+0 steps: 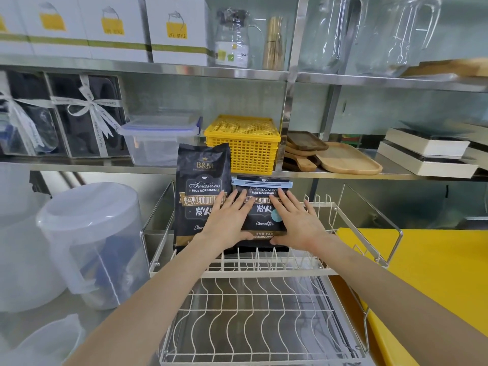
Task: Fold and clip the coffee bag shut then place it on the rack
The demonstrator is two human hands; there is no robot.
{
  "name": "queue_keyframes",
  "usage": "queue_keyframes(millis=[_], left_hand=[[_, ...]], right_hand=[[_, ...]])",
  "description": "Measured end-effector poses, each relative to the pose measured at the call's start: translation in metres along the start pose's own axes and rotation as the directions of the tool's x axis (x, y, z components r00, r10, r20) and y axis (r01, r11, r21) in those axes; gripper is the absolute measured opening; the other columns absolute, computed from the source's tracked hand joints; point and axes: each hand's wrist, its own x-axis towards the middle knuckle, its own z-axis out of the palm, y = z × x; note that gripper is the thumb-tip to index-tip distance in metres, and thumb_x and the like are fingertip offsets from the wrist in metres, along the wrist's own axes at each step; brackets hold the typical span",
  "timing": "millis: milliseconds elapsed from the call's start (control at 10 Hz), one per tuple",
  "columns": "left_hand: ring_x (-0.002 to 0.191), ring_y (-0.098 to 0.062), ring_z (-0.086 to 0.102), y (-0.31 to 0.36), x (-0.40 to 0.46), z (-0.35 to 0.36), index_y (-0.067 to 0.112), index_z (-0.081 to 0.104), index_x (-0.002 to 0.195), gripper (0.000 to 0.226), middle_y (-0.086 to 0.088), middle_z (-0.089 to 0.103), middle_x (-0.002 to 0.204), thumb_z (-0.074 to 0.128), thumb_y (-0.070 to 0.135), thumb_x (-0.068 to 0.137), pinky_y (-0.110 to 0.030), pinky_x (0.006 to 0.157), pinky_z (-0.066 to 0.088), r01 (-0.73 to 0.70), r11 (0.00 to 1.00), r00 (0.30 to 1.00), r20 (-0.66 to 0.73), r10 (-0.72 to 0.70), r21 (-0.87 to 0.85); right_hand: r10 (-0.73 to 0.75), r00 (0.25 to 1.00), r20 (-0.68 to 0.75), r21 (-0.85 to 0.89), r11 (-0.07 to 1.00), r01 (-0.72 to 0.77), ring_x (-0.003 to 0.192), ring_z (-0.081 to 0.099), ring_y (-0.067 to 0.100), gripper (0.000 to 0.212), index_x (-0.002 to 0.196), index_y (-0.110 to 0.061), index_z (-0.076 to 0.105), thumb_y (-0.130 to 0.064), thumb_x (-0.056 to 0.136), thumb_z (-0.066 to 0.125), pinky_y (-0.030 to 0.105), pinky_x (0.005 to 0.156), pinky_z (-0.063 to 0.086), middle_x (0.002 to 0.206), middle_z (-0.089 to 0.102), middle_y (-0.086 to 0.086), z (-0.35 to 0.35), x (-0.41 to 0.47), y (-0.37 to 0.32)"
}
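A black coffee bag (261, 220) stands upright at the far end of the white wire rack (264, 272). Its top is folded over and held by a pale blue clip (262, 182). My left hand (229, 220) lies flat against the bag's left front, thumb under its lower edge. My right hand (295, 220) presses the bag's right front, thumb at the bottom. A second, taller black coffee bag (200, 186), unclipped, stands just left of it, touching my left hand's fingers.
A clear lidded pitcher (89, 244) stands left of the rack. A yellow board (427, 276) lies to the right. On the steel shelf behind are a yellow basket (245, 143), a clear lidded box (158, 138) and wooden trays (343, 157).
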Motion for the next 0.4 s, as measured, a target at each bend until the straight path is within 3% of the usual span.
queue_keyframes(millis=[200, 400], left_hand=[[0.142, -0.026, -0.002, 0.003, -0.006, -0.017, 0.018, 0.0, 0.14, 0.081, -0.009, -0.002, 0.155, 0.05, 0.046, 0.083, -0.045, 0.115, -0.005, -0.003, 0.996, 1.0, 0.029, 0.005, -0.091], [0.141, -0.03, -0.007, 0.002, -0.018, -0.052, 0.018, -0.004, 0.14, 0.081, -0.009, -0.005, 0.155, 0.047, 0.047, 0.084, -0.049, 0.114, -0.002, 0.02, 0.997, 0.996, -0.079, -0.026, -0.079]], right_hand=[[-0.019, 1.0, 0.014, 0.02, 1.0, 0.019, 0.141, -0.009, 0.019, 0.096, 0.14, -0.025, -0.004, -0.049, 0.074, 0.061, 0.047, 0.114, -0.002, 0.155, -0.009, 0.003, -0.012, -0.011, -0.003], [-0.005, 0.997, -0.075, 0.034, 0.999, 0.008, 0.141, -0.008, 0.02, 0.091, 0.141, -0.025, -0.002, -0.048, 0.077, 0.059, 0.049, 0.114, -0.001, 0.155, -0.006, 0.003, -0.052, -0.024, -0.008]])
